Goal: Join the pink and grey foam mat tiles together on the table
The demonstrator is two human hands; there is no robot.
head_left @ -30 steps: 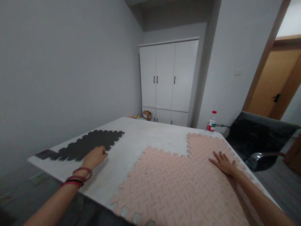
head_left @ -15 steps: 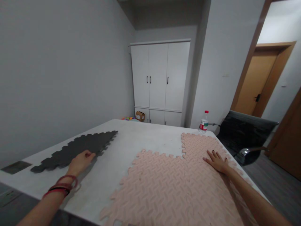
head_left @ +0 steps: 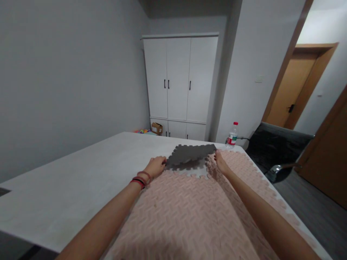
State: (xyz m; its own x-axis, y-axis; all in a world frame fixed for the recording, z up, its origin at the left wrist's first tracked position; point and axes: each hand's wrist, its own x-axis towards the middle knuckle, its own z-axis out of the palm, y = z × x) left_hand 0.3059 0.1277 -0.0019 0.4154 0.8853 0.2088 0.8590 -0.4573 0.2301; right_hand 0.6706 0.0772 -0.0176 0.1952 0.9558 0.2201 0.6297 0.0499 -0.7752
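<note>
The left hand [head_left: 155, 167] and the right hand [head_left: 221, 162] are holding the dark grey mat [head_left: 191, 153] between them; the left fingers are curling closed at its left corner, and the right fingers appear to be pinching its right corner, though the grip there is partly hidden; the mat is lying ahead of and between both hands, on the far side of the front section of pink matting [head_left: 184, 209]; its near edge appears to be standing off the bench [head_left: 81, 166], as a shadow is showing beneath it; the opposed corner hold is probably keeping the sheet spread and limiting sag; the toothed edges are facing the inner corner of the pink matting, an arrangement presumably serving edge alignment; the bottle [head_left: 232, 137] is standing beyond the matting, apart from both hands.
</note>
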